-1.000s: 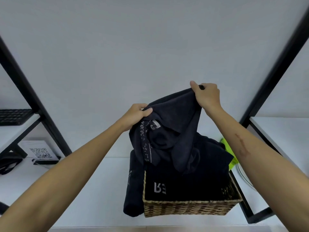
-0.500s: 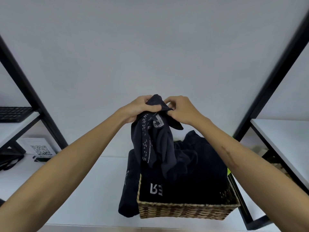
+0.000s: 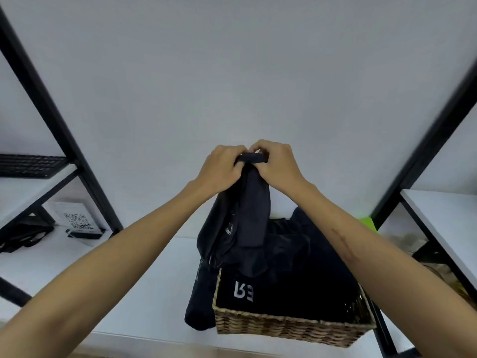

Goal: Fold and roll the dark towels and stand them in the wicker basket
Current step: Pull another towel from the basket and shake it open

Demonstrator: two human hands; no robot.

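A dark towel (image 3: 245, 223) hangs doubled over in the air above the wicker basket (image 3: 286, 324). My left hand (image 3: 223, 167) and my right hand (image 3: 277, 164) touch each other and both pinch its top edge. Its lower end drapes onto more dark towels (image 3: 296, 280) heaped in the basket, one showing white letters. Another dark towel (image 3: 200, 298) spills over the basket's left side onto the white table (image 3: 116, 293).
Black shelf frames rise at left (image 3: 51, 115) and right (image 3: 426, 143). A keyboard (image 3: 28, 165) lies on the left shelf, a QR-code stand (image 3: 78, 223) below it. Something bright green (image 3: 369, 223) shows behind my right forearm.
My right hand came in from the right and met my left hand, folding the towel in half. Both hands now hold its top together, and the towel hangs narrower.
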